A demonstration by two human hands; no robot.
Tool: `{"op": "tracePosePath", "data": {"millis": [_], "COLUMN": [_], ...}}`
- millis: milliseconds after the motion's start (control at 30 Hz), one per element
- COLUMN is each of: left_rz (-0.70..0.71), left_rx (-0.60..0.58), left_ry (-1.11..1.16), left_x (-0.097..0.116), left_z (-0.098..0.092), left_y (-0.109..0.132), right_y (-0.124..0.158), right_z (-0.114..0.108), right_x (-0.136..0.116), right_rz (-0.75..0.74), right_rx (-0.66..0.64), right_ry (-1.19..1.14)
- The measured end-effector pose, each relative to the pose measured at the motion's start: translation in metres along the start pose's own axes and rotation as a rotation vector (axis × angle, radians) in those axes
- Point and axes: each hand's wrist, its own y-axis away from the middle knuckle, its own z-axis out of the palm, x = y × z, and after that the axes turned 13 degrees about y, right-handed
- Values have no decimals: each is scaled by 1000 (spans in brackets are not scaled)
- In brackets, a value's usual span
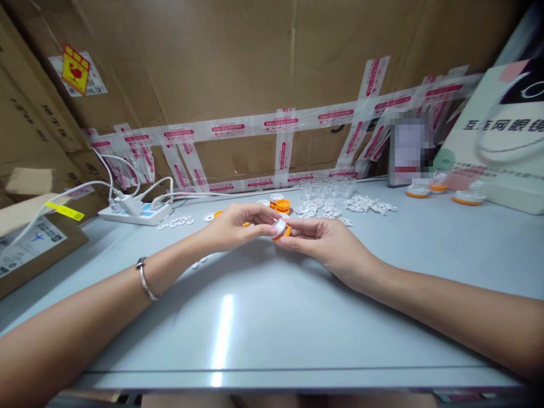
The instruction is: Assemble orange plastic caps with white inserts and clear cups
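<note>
Above the grey table, my two hands meet at a small round assembly. Fingers and thumb of my left hand (238, 226) pinch a white, cap-like piece (279, 227). My right hand (335, 243) grips an orange round part (287, 232) directly against it; fingers partly cover both pieces, so how they join is hidden. Just behind the hands are stacked orange rings (282, 205) and several white round pieces (277, 198). Small white parts (318, 208) lie in a heap behind my right hand, with another pile of white parts (369, 204) to its right.
A white power strip (136, 213) with plugged-in cables stands at left, near small white discs (178, 220). Clear cups (329, 187) line the back. Orange-based clear pieces (467, 196), a phone-like device (408, 153) and a printed box (510, 136) are at right. Cardboard (238, 68) walls the back.
</note>
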Motion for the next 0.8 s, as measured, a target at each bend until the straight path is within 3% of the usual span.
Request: {"op": "tracePosePath", "data": {"millis": [200, 367, 800], "left_rz": [54, 109, 64], "left_rx": [41, 86, 161], "left_ry": [-42, -78, -88], "left_x": [1, -1, 2], "left_z": [3, 7, 15], "left_y": [1, 2, 3], "right_y": [3, 1, 3], "right_z": [1, 1, 3], "right_x": [-8, -5, -3], "right_rz": [60, 30, 43], "right_rx": [96, 102, 136], "right_ry": [49, 4, 25]}}
